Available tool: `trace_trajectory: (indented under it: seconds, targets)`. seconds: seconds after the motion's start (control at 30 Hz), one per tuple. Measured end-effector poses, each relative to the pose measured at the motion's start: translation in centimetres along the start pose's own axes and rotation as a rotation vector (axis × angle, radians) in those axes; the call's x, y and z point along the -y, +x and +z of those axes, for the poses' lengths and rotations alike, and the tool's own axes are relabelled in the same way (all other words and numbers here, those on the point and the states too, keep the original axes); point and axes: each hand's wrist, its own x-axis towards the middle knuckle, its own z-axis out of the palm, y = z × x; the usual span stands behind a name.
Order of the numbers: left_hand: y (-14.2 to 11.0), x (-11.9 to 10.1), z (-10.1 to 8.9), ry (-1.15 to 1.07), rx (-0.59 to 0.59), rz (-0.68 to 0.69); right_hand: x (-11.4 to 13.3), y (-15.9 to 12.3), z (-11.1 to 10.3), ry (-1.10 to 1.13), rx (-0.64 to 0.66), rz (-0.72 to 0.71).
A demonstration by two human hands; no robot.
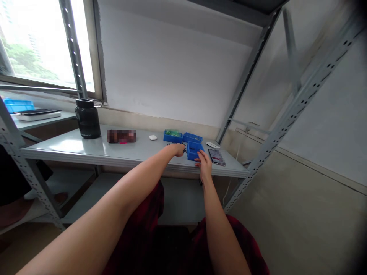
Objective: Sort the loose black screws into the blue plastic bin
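Note:
On the grey shelf top, my left hand [179, 149] is curled closed just left of a small blue plastic bin [192, 156]. Several small black pieces [172, 144] lie around and behind this hand; its fingertips are hidden, so I cannot make out what they hold. My right hand [204, 162] has its fingers bent at the near right corner of that bin, gripping its wall. A few dark bits seem to lie inside the bin. Behind stand a second blue bin [168, 139] with green plastic bags [173, 133] and a third blue bin [192, 137].
A phone [215, 157] and a white flat object [212, 145] lie to the right. Leftward are a white earphone case [153, 137], a blurred-out item [120, 136] and a large black bottle [87, 120]. Metal shelf posts [243, 88] frame both sides. Part of a person shows far left.

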Motion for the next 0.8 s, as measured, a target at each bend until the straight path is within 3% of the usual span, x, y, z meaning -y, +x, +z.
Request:
trace_trajectory:
  seconds: [0.23,0.43,0.8]
  targets:
    - [0.9,3.2,0.5,-0.023,0.129,-0.096,-1.4,1.9,-0.6,-0.414,0.054,-0.232]
    - [1.2,3.8,0.6,-0.033,0.134,-0.119,-1.5,2.1,-0.4,-0.671,0.093,-0.341]
    - [2.1,2.4,1.5,0.022,-0.019,-0.060,-2.5,1.6,0.1,-0.635,0.097,-0.400]
